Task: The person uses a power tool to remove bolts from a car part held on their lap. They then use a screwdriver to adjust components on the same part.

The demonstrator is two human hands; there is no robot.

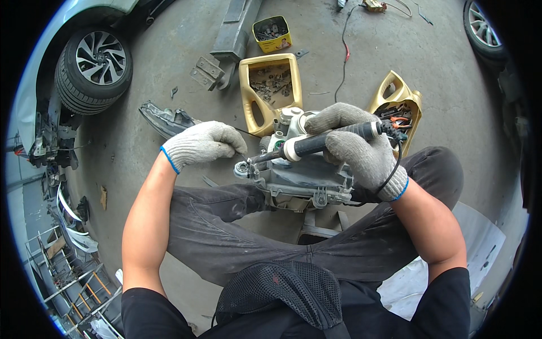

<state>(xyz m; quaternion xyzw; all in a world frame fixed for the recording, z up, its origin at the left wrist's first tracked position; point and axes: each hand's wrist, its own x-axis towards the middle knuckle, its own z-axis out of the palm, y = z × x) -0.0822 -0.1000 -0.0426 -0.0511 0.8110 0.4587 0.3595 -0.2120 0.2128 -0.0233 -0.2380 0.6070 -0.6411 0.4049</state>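
A car headlight housing (307, 178) of grey plastic lies between my knees, its back with round caps turned away from me. My gloved right hand (364, 150) is wrapped round a black, corded hot-air welding gun (316, 145) with a pale collar. The gun lies slanted over the housing, its narrow metal nozzle pointing left at a round mounting tab (243, 168) on the housing's left corner. By that tab, my gloved left hand (212, 141) is closed in a pinch. A thin strip (244, 157) seems to stick out from its fingertips; its kind is too small to make out.
Beyond the housing stand a cut-open gold jug (243, 73) of screws and clips, a yellow tin (289, 40) of small parts, and another gold jug (416, 110) with pliers. A dark trim piece (164, 120) lies left, near a metal post (231, 37). A car wheel (96, 62) is far left.
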